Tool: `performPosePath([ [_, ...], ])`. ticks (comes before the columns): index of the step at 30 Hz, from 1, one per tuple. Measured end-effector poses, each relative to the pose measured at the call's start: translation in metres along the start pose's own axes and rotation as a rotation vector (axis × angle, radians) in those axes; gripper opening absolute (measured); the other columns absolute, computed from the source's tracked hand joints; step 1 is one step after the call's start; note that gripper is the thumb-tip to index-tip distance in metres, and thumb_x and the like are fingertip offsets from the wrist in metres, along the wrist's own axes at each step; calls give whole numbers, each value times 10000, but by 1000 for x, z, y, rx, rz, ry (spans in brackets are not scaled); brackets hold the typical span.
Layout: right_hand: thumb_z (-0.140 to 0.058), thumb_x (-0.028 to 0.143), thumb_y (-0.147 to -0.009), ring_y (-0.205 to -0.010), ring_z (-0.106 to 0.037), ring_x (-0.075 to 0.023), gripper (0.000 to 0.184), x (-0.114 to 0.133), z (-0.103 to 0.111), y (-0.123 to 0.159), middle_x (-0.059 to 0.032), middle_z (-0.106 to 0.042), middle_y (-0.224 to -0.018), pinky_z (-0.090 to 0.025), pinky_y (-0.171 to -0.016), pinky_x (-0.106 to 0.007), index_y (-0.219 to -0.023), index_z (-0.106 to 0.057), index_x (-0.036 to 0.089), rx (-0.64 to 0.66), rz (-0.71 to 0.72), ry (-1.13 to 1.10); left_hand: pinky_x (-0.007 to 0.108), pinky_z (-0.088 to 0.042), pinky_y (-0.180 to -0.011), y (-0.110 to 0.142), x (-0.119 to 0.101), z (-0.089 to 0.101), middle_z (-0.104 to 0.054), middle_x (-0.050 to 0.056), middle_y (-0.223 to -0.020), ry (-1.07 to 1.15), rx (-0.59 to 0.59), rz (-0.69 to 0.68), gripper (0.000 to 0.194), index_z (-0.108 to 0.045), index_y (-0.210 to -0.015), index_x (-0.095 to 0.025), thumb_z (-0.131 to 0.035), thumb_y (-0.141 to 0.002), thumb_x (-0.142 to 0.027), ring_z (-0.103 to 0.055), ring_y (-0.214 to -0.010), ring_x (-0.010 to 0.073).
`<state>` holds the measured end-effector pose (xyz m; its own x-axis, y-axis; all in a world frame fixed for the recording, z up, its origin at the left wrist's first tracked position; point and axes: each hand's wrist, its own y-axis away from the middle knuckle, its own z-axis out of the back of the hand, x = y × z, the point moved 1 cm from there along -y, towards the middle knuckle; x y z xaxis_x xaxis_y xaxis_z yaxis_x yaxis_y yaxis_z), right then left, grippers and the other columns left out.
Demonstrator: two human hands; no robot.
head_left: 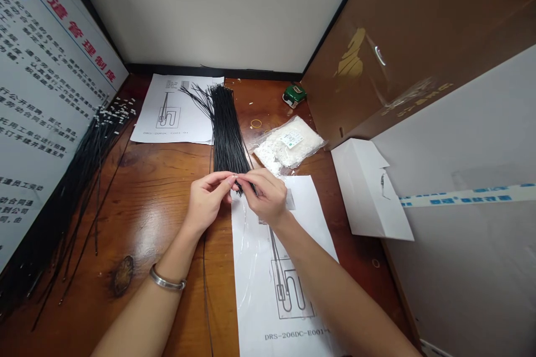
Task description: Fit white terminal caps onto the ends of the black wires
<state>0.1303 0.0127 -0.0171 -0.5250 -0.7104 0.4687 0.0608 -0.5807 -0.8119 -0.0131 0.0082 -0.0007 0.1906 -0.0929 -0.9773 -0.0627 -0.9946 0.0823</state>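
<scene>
Left hand and right hand, fingertips pinched together at the near end of the black wire bundle; the small piece between them is indistinct. Right of the bundle lies the clear bag of white parts; beyond that bag, the green tape measure.

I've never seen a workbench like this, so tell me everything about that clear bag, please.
The clear plastic bag looks crinkled and shiny, filled with small white pieces too fine to make out singly. A pale label with green marks shows on top. It lies flat, slightly slanted, on the wooden table, right of the bundle of black wires. The right hand is close but isn't holding it. I can't tell whether it's open.
</scene>
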Motion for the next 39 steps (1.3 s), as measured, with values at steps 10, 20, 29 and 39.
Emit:
performPosePath([
  [10, -616, 50, -803, -669, -662, -151, 185, 0, 1, 2, -43, -699, -751, -560, -575, -260, -906, -664, 196, -21, 45, 21, 205, -458, -494, 0, -1, 0, -680, 13, -636, -15, 7, 4, 213, -756, -833, -141, -735, -730, -326, -534, -467, 73],
  [20, -611, 36, -799, -651, -652, -150, 205, 6, 2, -1, -38, -688, -743, -539, -528, -258, -909, -646, 206, -3, 9, -29, 205, -464, -491, 0, 0, -1, -671, 10, -639, -10, -2, -5, 198, -742, -823, -134, -738, -724, -305, -537, -466, 75],
  [29, -628, 84, -803, -562, -592, -123, 146, 6, 3, 2, -36, -687, -766, -488, -475, -254, -886, -656, 200, 20, -136, -71, 198, -454, -482, -1, 0, -3, -667, 9, -651, 11, 23, -16, 189, -733, -830, -136, -736, -726, -295, -537, -471, 71],
  [39, -629, 114, -813, -442, -389, -71, 87, 4, 5, 2, -25, -651, -748, -387, -438, -255, -853, -662, 184, -49, -271, -55, 217, -486, -509, -1, 1, -1, -701, 30, -666, -34, 19, 16, 219, -743, -852, -132, -735, -718, -306, -558, -487, 87],
])
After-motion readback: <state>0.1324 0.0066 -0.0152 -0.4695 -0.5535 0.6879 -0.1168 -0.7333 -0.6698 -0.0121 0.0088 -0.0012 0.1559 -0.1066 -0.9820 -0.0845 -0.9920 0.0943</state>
